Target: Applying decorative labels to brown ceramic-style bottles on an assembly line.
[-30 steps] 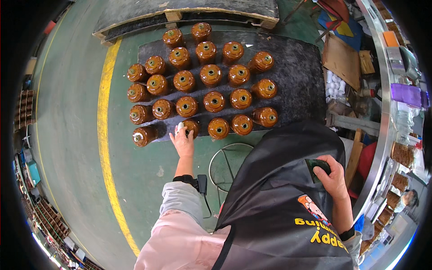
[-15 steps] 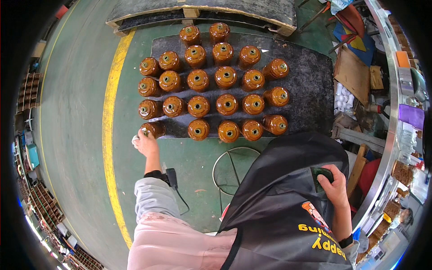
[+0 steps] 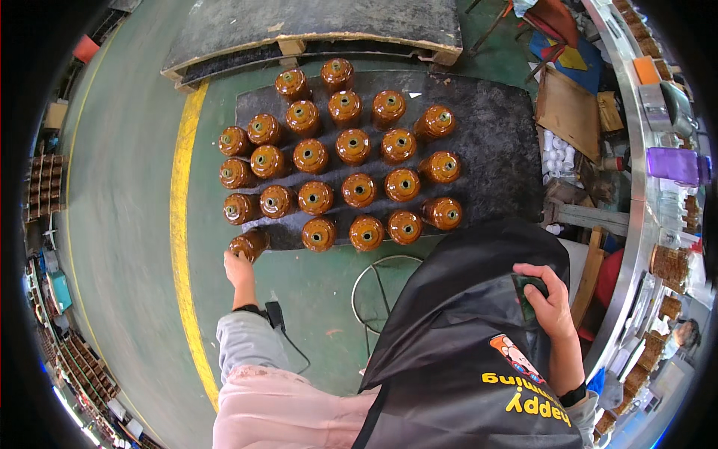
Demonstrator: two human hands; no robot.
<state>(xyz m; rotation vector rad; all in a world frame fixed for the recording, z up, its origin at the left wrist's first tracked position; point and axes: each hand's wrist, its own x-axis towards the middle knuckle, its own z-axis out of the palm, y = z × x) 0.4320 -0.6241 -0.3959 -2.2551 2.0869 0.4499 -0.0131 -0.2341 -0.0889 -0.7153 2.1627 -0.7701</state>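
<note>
Brown glazed ceramic insulators (image 3: pixel 315 197), each with a small hole in its top, stand in rows on a dark board. My left hand (image 3: pixel 239 271) reaches to the nearest left insulator (image 3: pixel 250 241), at the board's corner, with its fingers closed against the top end. Part of those fingers is hidden. My right hand (image 3: pixel 552 301) rests over the black apron (image 3: pixel 464 329) at my lap. Between its thumb and fingers is a flat dark green piece (image 3: pixel 526 296), whose kind I cannot make out.
The dark board (image 3: pixel 501 150) lies on a green floor. Beyond it stands a wooden pallet (image 3: pixel 321 26). A round metal stool frame (image 3: pixel 357 288) is just before the board. On the right are a cardboard sheet (image 3: pixel 568 112), white parts (image 3: pixel 556 153) and a metal-edged bench (image 3: pixel 638 172).
The view has shifted, so the board and insulators sit lower and slightly left. My left hand stays at the same corner insulator; the white bit at its fingers no longer shows. The right hand keeps its hold.
</note>
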